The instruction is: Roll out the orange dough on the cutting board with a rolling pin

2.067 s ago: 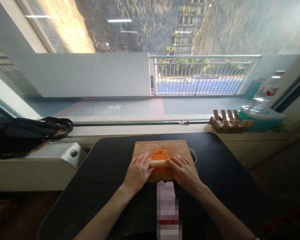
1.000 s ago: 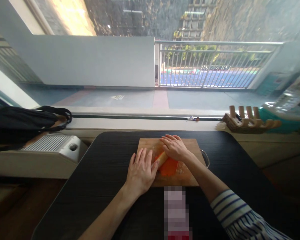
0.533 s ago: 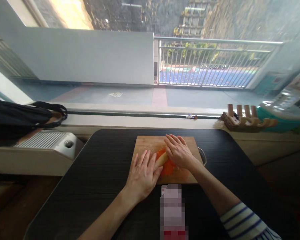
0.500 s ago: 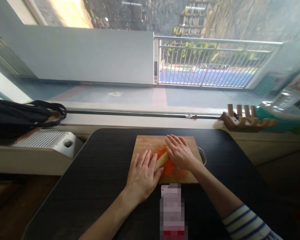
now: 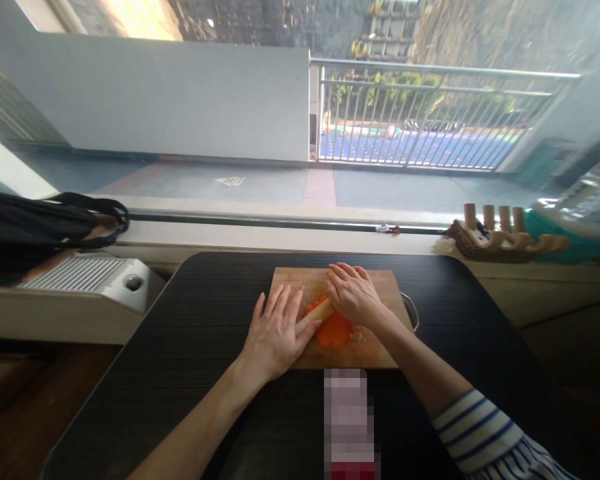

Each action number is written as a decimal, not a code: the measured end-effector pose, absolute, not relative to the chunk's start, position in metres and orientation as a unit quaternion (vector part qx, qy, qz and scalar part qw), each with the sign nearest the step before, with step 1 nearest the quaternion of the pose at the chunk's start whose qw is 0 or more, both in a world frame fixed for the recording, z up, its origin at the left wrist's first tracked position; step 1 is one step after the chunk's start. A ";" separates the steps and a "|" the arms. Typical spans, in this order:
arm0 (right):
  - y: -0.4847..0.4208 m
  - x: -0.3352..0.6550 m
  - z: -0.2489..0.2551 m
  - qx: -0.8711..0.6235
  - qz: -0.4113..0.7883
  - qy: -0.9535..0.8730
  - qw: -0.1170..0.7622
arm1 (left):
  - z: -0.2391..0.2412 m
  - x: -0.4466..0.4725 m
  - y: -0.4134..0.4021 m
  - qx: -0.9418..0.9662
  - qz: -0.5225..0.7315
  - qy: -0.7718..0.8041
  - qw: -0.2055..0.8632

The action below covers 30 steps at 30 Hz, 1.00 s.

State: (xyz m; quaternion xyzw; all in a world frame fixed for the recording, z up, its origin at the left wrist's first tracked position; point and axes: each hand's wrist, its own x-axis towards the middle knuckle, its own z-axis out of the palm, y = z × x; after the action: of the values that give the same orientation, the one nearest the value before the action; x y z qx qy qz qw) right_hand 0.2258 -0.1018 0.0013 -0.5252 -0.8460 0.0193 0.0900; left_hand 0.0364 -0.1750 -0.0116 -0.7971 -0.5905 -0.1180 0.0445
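A wooden board (image 5: 380, 287) lies on the black table (image 5: 190, 333). On it sits a flat piece of orange dough (image 5: 335, 331). A pale wooden rolling pin (image 5: 319, 311) lies slanted across the dough. My left hand (image 5: 276, 331) presses flat on the pin's near-left end, fingers stretched out. My right hand (image 5: 353, 295) rests flat on its far-right end, fingers extended. Most of the pin is hidden under both palms.
A metal handle (image 5: 411, 313) sticks out at the board's right edge. A blurred-out upright object (image 5: 349, 420) stands at the table's near edge. A white heater (image 5: 80, 283) and black bag (image 5: 35, 223) are left; a wooden rack (image 5: 500, 233) sits on the sill at right.
The pin went from lying level across the dough to slanted, my right hand further away than my left. Over the last half second both hands shifted slightly away from me along the board.
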 end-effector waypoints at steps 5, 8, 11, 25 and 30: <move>-0.095 0.218 0.004 -0.541 0.025 -0.837 0.079 | -0.008 0.026 -0.163 -0.791 -0.101 -0.602 0.040; -0.094 0.214 0.005 -0.550 0.023 -0.831 0.077 | -0.005 0.025 -0.160 -0.791 -0.106 -0.600 0.063; -0.098 0.214 0.004 -0.558 0.022 -0.826 0.078 | -0.003 0.036 -0.167 -0.795 -0.107 -0.589 0.099; -0.101 0.241 0.009 -0.496 0.033 -0.865 0.070 | -0.005 0.046 -0.170 -0.776 -0.115 -0.617 0.064; -0.099 0.232 0.001 -0.519 -0.006 -0.849 0.093 | -0.007 0.037 -0.152 -0.768 -0.115 -0.628 0.058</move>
State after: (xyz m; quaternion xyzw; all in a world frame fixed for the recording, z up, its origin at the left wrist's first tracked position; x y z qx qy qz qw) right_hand 0.2317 -0.0988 0.0011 -0.5194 -0.8494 -0.0060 0.0929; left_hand 0.0370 -0.1520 -0.0075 -0.7678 -0.6276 -0.1153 0.0583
